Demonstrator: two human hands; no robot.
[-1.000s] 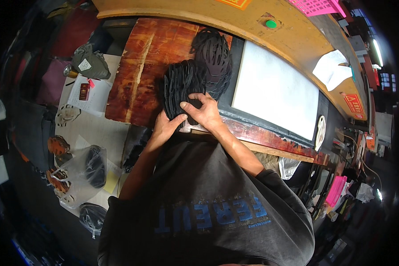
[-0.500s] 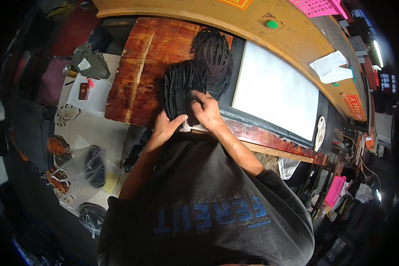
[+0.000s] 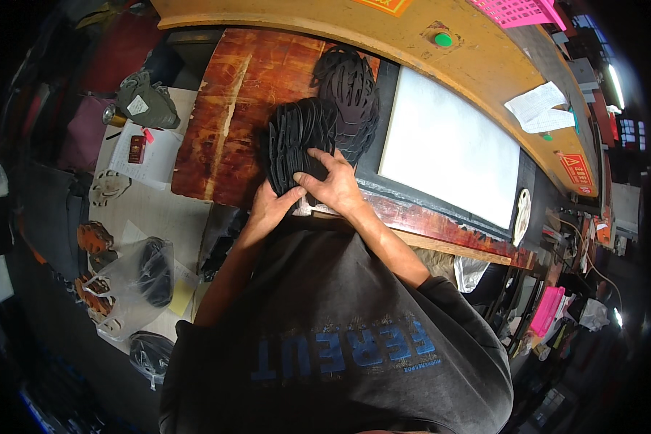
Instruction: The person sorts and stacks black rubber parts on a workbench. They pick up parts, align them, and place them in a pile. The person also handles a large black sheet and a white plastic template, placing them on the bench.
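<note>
Clear plastic bag at lower left has a dark bundle showing through it. There's also a pink perforated plastic basket at the upper right edge, can't make out any contents.

Versus half a second ago, the right hand has gone from curled fingers to thumb and index spread out over the stack; can't tell if it's actually pinching anything. Left hand is still clamped on the lower end.

The stack of thin black cut-out pieces sits just above frame centre on the reddish-brown glossy surface, long axis roughly up-down, far end pointing to the top.
</note>
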